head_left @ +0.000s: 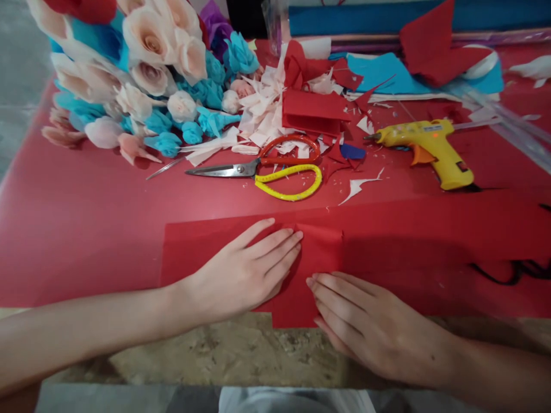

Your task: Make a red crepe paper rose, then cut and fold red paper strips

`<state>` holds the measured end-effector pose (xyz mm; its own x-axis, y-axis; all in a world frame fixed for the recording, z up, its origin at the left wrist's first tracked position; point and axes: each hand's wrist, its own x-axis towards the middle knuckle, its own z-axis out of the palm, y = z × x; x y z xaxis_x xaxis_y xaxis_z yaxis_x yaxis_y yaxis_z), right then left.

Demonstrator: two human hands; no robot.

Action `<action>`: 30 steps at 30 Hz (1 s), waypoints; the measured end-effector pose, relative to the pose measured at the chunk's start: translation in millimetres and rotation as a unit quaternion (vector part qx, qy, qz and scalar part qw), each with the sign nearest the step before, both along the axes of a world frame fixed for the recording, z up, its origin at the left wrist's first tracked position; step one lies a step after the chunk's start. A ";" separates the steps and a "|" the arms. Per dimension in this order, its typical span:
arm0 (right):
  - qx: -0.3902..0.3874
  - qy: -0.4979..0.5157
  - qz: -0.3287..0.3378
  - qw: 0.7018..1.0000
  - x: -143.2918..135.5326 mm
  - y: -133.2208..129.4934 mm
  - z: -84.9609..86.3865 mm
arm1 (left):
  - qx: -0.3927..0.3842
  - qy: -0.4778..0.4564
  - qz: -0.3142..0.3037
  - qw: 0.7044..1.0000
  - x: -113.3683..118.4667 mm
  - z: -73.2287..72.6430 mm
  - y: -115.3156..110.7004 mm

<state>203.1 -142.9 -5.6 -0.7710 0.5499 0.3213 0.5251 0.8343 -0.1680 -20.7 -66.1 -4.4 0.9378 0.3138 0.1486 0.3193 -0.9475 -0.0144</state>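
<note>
A long red sheet of crepe-like paper point(387, 229) lies along the front of the table, with a folded part point(318, 252) between my hands. My left hand point(245, 269) rests flat on the paper, fingers stretched to the right and holding nothing. Lower and to the right, my right hand point(365, 315) lies with extended fingers on the paper's edge; its thumb is partly hidden. Beyond the paper are scissors point(245, 169) with one red and one yellow handle, blades pointing left.
Paper roses point(150, 40) and smaller blue and pale flowers point(166, 143) crowd the back left. Paper scraps point(267, 103) and a folded red piece point(314, 109) lie behind the scissors. A yellow glue gun point(430, 143) sits at right, before blue paper point(387, 74). A black cord point(503, 278) is at far right.
</note>
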 end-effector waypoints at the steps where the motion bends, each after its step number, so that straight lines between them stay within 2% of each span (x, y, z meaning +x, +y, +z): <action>1: -0.004 -0.002 0.002 1.000 -0.2 0.7 0.1 | -0.002 -0.005 0.000 1.000 0.0 -0.2 0.2; 5: -0.013 -0.022 -0.020 0.999 -6.7 2.9 -2.6 | -0.014 -0.010 -0.002 1.000 -0.2 -1.5 0.3; 13: -0.005 -0.074 -0.135 0.988 -18.8 7.0 -5.3 | -0.039 0.004 0.015 0.999 -0.2 -3.9 1.8; 24: -0.050 -0.100 -0.160 0.981 -15.8 19.0 -9.1 | -0.055 0.003 0.017 0.998 0.1 -5.3 4.5; 30: -0.012 -0.153 -0.219 0.964 -13.5 15.0 -10.7 | -0.049 0.005 0.018 0.999 -0.1 -5.9 3.9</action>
